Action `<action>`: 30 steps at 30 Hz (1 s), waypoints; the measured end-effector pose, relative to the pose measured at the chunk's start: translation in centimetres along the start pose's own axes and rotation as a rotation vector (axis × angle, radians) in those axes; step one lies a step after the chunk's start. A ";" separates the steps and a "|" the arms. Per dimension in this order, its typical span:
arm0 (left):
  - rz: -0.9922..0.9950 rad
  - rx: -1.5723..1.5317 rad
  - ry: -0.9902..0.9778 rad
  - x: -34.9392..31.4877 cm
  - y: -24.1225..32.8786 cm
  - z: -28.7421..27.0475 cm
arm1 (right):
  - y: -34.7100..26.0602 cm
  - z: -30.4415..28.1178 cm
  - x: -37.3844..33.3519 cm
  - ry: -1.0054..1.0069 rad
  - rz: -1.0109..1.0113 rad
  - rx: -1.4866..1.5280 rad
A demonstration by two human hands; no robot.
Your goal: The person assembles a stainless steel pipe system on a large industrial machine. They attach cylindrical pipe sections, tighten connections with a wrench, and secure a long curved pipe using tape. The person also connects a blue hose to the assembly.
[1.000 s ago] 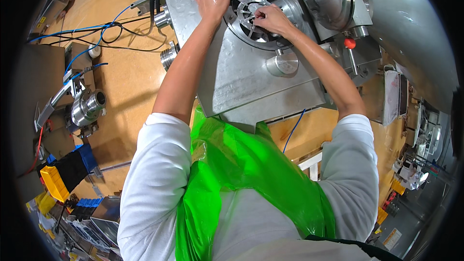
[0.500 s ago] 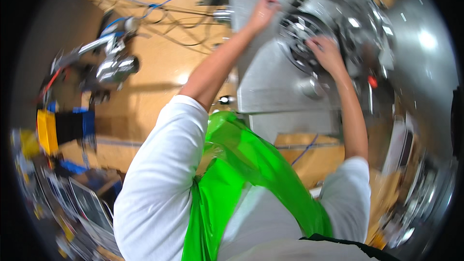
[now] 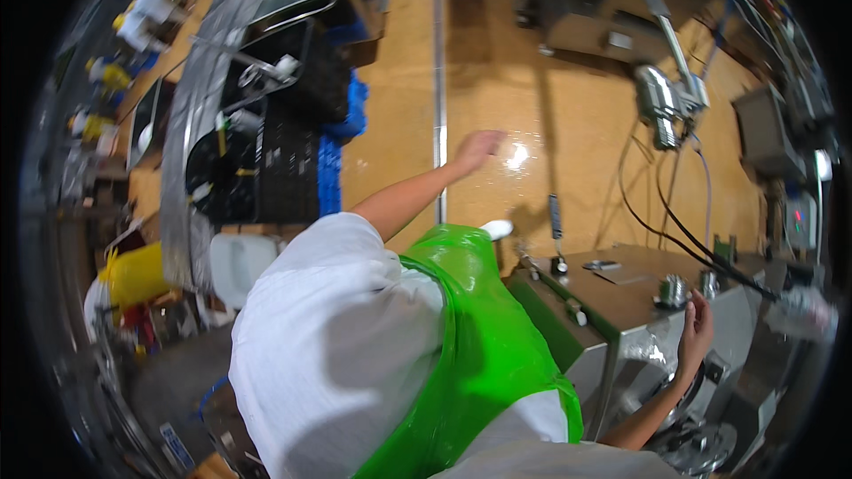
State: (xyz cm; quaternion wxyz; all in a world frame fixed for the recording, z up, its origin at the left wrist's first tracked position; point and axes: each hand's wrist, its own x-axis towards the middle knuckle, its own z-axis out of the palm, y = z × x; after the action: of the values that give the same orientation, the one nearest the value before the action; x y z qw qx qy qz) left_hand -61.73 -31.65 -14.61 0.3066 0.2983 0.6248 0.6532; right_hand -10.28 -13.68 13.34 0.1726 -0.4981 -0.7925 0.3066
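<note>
Two bare hands stood well apart. The left hand (image 3: 480, 150) was over the tan floor (image 3: 390, 160), blurred, its fingers reaching out loosely with nothing seen in them; the arm was perhaps held out for balance. The right hand (image 3: 697, 337) was at the metal machine (image 3: 612, 297), fingers raised, fairly straight and close together, with no object visible in the grasp. Nearest its fingertips was a ridged steel fitting (image 3: 674, 291) on the machine's top; whether they touched could not be told. The machine lay to the person's right, and that forearm crossed in front of its round steel part (image 3: 703, 448).

Black cables (image 3: 723, 268) ran across the machine's far end, probably slack so that equipment could be shifted. Dark crates (image 3: 288, 168) stood with blue crates (image 3: 330, 186) along their base, likely to keep them off the wet floor, where a narrow metal strip (image 3: 439, 80) probably served as a drain.

For moving, the widest room was the floor between the crates and the machine, with a white shoe (image 3: 498, 229) at its near end. The left hand had space on every side; the right was tighter, hemmed by the machine's edge, the fitting and the cables.
</note>
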 end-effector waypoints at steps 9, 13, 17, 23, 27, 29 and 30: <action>-1.130 0.718 0.727 -35.2 -11.1 -37.7 | -14.1 18.5 8.3 -0.559 -0.276 -0.118; -1.253 0.500 0.553 -38.1 -10.9 -40.7 | -22.1 27.5 10.0 -0.701 -0.384 -0.154; -0.646 0.997 0.725 -35.5 -15.6 -51.3 | -31.6 42.5 15.0 -0.847 -0.502 -0.057; -0.107 0.015 1.203 -8.2 -6.1 -68.0 | -43.1 63.2 17.7 -1.044 -0.559 -0.092; -0.152 -0.117 1.376 4.2 -5.9 -79.2 | -48.2 68.8 17.6 -1.190 -0.481 -0.166; -0.190 -0.102 1.418 7.8 -9.0 -81.6 | -49.2 69.5 18.1 -1.225 -0.441 -0.239; -0.319 -0.058 1.461 9.0 -9.4 -81.8 | -49.6 69.4 18.5 -1.226 -0.370 -0.274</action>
State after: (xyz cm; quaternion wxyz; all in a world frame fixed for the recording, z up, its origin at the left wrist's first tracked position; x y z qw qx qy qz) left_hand -130.45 -76.19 -27.29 -0.0875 -0.3140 0.6876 0.6488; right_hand -92.63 -34.59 -6.85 -0.3256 -0.1061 -0.8517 0.3965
